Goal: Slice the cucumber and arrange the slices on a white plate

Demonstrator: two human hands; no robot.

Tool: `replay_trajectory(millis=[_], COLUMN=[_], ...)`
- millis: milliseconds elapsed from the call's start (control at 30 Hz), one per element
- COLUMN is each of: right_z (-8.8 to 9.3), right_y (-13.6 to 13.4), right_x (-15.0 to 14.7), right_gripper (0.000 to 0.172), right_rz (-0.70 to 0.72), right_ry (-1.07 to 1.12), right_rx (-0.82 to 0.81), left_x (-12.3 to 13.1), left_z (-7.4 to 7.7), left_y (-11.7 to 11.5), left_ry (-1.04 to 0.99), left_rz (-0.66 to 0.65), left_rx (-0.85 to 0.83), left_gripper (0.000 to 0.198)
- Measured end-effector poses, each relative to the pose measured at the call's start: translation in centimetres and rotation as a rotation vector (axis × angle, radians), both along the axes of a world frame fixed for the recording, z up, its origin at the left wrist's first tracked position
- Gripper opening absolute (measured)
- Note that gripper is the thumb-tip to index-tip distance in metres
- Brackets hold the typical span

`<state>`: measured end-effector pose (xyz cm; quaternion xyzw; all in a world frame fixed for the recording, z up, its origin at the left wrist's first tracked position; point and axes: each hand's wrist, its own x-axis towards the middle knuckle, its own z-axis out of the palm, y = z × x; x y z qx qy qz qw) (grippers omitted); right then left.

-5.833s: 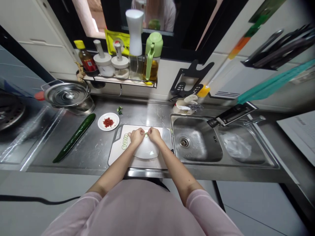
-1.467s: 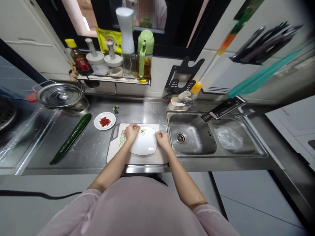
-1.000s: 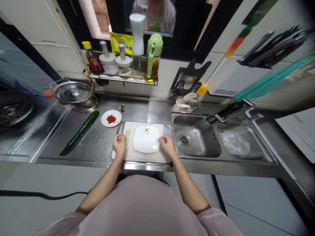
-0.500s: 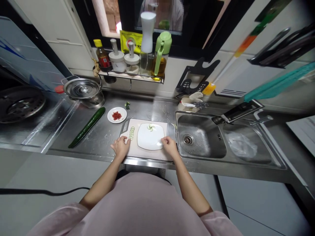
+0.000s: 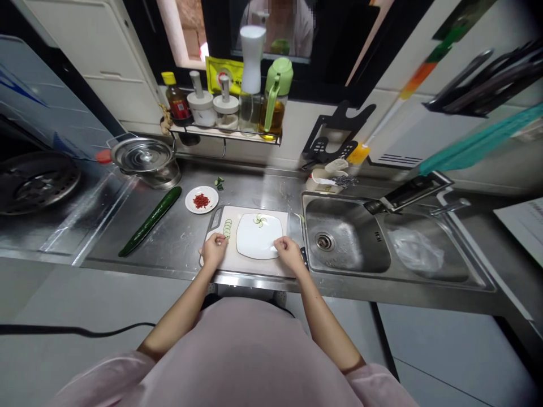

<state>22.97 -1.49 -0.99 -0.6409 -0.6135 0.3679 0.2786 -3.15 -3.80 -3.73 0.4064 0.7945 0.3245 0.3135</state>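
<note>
A white squarish plate rests on the pale cutting board, with a few curved cucumber slices fanned near its far edge. Left of it lies a row of overlapping cucumber slices. My left hand pinches the near end slice of that row between thumb and finger. Over the plate's right rim, my right hand is closed with its fingertips together; what they hold, if anything, is too small to make out. A knife lies along the board's right side, its handle partly behind my right hand.
A whole cucumber and a small white plate of chopped red pieces are on the steel counter to the left, near a lidded pot. Green scraps lie behind the board. A sink adjoins at right; bottles line the rack above.
My left hand has shifted slightly right and its spread fingers have closed on the end cucumber slice. My right hand has moved slightly left over the plate, still closed.
</note>
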Motion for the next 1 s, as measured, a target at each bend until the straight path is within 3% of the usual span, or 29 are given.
replay_trajectory(millis=[133, 267, 433, 633, 833, 1000], right_z=[1.7, 3.1, 3.8, 4.6, 5.2, 5.1], right_y=[0.1, 0.5, 1.0, 1.0, 1.1, 1.1], right_x=[-2.2, -4.5, -5.3, -4.5, -3.7, -3.3], right_gripper=[0.022, 0.023, 0.018, 0.017, 0.019, 0.019], right_rz=[0.125, 0.254, 0.248, 0.203, 0.258, 0.329], right_ry=[0.127, 0.260, 0.274, 0.245, 0.168, 0.129], right_rx=[0.021, 0.086, 0.147, 0.182, 0.344, 0.409], left_x=[1.1, 2.9, 4.5, 4.8, 5.3, 6.0], left_z=[1.9, 4.6, 6.7, 7.2, 7.9, 8.7], left_y=[0.8, 1.3, 1.3, 1.0, 1.3, 1.7], left_ry=[-0.486, -0.650, -0.622, -0.433, -0.557, -0.616], left_rz=[-0.060, -0.203, -0.310, -0.284, -0.356, -0.280], left_rx=[0.116, 0.176, 0.187, 0.191, 0.054, -0.023], left_gripper=[0.031, 0.039, 0.036, 0.034, 0.050, 0.041])
